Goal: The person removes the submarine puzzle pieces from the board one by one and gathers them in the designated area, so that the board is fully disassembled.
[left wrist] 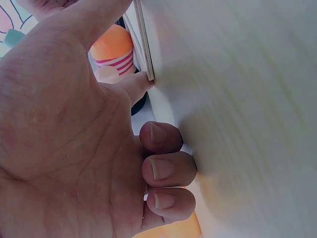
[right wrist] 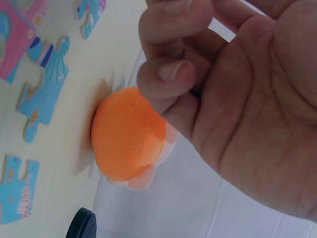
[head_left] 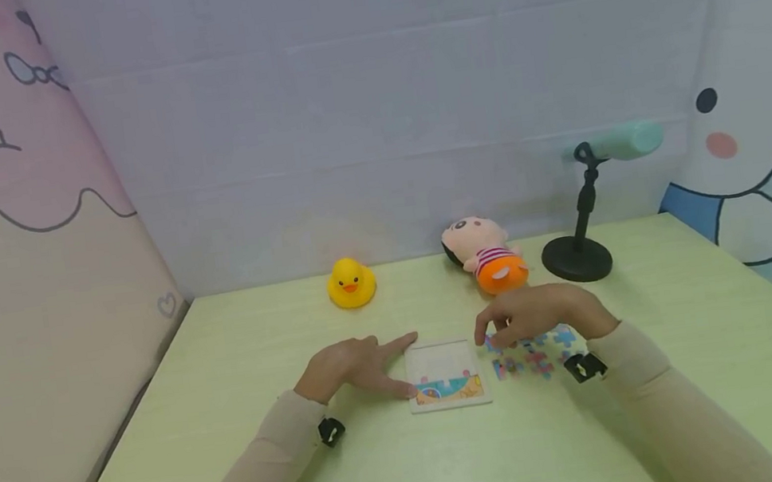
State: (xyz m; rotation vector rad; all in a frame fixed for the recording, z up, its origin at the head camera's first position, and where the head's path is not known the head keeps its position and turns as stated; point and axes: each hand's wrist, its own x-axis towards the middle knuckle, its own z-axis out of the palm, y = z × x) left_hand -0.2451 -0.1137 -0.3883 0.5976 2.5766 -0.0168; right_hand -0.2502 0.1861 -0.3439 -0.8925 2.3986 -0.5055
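The left hand [head_left: 344, 368] steadies a flat puzzle board [head_left: 446, 375] on the pale green table [head_left: 234, 420], thumb and forefinger spread along its near edge, the other fingers curled under. Only the board's bottom row looks filled, so this seems an early stage. Just right of the board the right hand [head_left: 539, 312] hovers, fingers bunched, over loose cardboard pieces [head_left: 533, 355]; whether it pinches one I cannot tell. Next, a piece would need matching to the gap. Beyond stand a glossy rubber duck [head_left: 351, 282], a soft doll [head_left: 485, 255] and a black stand [head_left: 579, 253].

Plush doll [head_left: 485, 257] just behind puzzle pieces [head_left: 533, 353]
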